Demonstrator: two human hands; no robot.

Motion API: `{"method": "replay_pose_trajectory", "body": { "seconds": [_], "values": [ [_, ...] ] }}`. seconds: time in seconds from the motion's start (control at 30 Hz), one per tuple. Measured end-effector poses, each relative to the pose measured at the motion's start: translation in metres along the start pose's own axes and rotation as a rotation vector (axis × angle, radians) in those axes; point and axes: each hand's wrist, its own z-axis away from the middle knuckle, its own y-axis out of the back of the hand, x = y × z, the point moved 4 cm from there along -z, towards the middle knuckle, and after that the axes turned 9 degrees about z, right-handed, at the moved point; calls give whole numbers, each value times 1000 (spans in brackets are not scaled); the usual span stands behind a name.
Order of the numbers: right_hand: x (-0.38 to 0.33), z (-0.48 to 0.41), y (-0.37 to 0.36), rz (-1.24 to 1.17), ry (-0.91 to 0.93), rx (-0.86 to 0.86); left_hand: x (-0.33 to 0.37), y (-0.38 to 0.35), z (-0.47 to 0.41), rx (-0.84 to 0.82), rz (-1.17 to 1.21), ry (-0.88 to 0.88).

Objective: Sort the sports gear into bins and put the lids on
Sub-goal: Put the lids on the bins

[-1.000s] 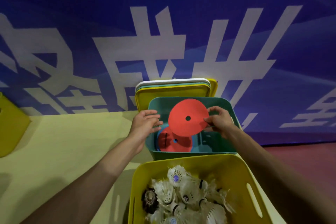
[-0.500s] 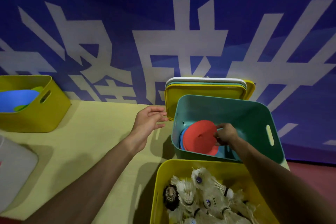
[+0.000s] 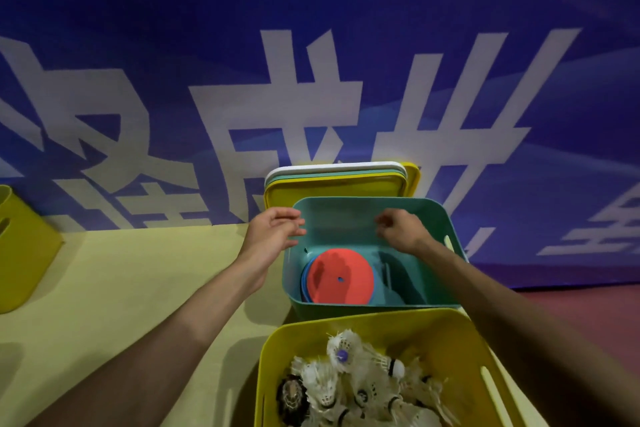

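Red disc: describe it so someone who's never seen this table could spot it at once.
On the yellow table, against the blue banner, a teal bin stands beyond the yellow bin of shuttlecocks. On its floor, toward the left, lies a stack of discs. The red disc is the top one: the only red one, with a small centre hole; those beneath show only blue edges.
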Motion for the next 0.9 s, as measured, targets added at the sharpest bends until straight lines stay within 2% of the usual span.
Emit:
{"method": "replay_pose_trajectory", "body": {
  "seconds": [0.4, 0.67, 0.9],
  "values": [
    [-59, -65, 45, 264, 164, 159, 25, 43, -86, -22, -195, -129],
    [-85, -111, 34, 464, 236, 136, 32, 37, -146, -124, -566, -233],
    [-81, -126, 21, 569, 283, 244, 13, 14, -174, -173, -687, -138]
  ]
}}
